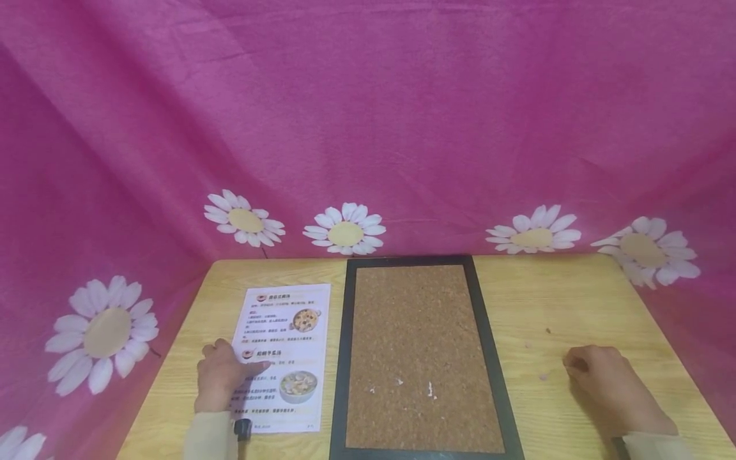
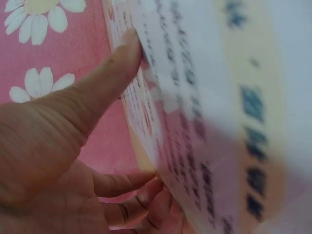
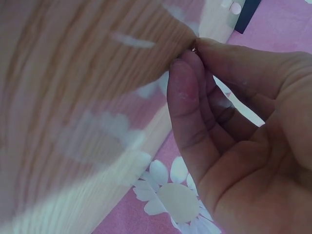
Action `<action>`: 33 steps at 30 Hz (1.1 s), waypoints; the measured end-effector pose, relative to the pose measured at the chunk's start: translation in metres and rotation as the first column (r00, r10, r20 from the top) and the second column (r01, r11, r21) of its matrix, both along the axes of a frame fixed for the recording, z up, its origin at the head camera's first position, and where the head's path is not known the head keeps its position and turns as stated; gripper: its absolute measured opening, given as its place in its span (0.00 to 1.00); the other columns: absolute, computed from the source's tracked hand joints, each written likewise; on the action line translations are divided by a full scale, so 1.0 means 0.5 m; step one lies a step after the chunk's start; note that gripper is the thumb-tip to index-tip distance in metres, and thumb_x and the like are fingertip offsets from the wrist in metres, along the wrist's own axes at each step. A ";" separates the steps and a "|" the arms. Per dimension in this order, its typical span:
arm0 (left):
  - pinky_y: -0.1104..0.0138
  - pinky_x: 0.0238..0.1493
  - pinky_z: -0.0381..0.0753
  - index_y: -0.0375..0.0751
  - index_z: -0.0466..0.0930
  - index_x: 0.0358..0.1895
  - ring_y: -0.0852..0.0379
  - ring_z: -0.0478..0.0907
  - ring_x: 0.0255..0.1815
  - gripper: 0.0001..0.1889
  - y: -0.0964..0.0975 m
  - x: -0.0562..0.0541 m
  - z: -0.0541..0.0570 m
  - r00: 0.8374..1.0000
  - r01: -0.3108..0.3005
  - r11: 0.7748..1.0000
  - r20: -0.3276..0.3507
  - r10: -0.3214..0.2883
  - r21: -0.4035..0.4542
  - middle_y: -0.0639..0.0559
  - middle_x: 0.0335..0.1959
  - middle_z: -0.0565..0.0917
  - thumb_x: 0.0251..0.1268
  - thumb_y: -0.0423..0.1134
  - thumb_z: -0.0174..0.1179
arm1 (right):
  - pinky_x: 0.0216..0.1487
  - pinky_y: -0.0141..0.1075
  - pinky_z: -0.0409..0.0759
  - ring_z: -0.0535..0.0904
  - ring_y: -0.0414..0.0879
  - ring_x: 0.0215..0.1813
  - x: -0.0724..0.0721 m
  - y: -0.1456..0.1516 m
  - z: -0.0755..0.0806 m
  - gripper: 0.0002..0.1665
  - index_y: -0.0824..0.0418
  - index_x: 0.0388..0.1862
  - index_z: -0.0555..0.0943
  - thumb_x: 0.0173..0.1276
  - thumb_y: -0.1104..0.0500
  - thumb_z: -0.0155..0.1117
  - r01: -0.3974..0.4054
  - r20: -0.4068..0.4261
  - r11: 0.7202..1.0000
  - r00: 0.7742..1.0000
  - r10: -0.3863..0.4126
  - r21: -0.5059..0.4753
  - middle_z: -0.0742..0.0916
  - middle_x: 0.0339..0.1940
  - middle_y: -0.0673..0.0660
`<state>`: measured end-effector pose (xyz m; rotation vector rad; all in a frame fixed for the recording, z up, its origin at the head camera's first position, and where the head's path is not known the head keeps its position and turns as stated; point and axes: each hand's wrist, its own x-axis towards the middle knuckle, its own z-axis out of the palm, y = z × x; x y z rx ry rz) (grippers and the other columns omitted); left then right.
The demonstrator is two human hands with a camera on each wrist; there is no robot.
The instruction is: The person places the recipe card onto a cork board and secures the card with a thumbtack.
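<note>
My left hand (image 1: 220,377) rests at the left edge of a printed recipe sheet (image 1: 313,358), its thumb stretched across the page. In the left wrist view the thumb (image 2: 109,68) touches the glossy sheet, and the other fingers lie loosely bent along its edge. On the wooden tabletop to the right, my right hand (image 1: 604,383) has curled fingers. Thumb and index fingertips meet right at the wood in the right wrist view, with nothing visible held between them. A small pinkish scrap (image 1: 543,377) lies just left of that hand.
A cork board (image 1: 422,332) with a black frame lies between the hands, carrying several white flecks (image 1: 430,390). A tiny dark crumb (image 1: 548,331) is on the table (image 1: 517,287). Pink cloth (image 1: 402,128) with daisies hangs behind and at the sides.
</note>
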<state>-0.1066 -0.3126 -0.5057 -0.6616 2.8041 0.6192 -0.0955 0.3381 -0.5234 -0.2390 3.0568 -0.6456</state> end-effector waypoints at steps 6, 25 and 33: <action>0.44 0.49 0.75 0.16 0.70 0.55 0.28 0.70 0.49 0.44 0.006 -0.007 0.002 1.000 0.003 1.000 -0.002 -0.003 0.023 0.25 0.49 0.69 0.51 0.53 0.79 | 0.31 0.33 0.62 0.64 0.36 0.26 0.001 0.003 0.000 0.21 0.50 0.18 0.68 0.65 0.69 0.60 -0.007 0.020 1.000 1.000 0.007 0.000 0.71 0.18 0.44; 0.45 0.39 0.77 0.23 0.68 0.59 0.32 0.83 0.39 0.40 -0.032 -0.013 0.004 0.999 -0.012 0.999 -0.052 0.014 0.032 0.26 0.41 0.84 0.54 0.50 0.77 | 0.33 0.33 0.68 0.67 0.34 0.28 0.002 0.004 -0.006 0.19 0.49 0.20 0.74 0.64 0.70 0.64 -0.021 -0.026 1.000 0.999 0.021 0.000 0.77 0.21 0.44; 0.61 0.32 0.74 0.27 0.81 0.59 0.48 0.83 0.33 0.22 -0.056 -0.006 0.009 0.997 0.026 0.989 -0.078 -0.014 0.147 0.38 0.37 0.89 0.69 0.41 0.62 | 0.33 0.33 0.69 0.67 0.33 0.28 0.007 0.009 -0.008 0.17 0.48 0.23 0.76 0.69 0.67 0.62 -0.006 -0.020 1.000 1.000 0.006 -0.021 0.77 0.22 0.43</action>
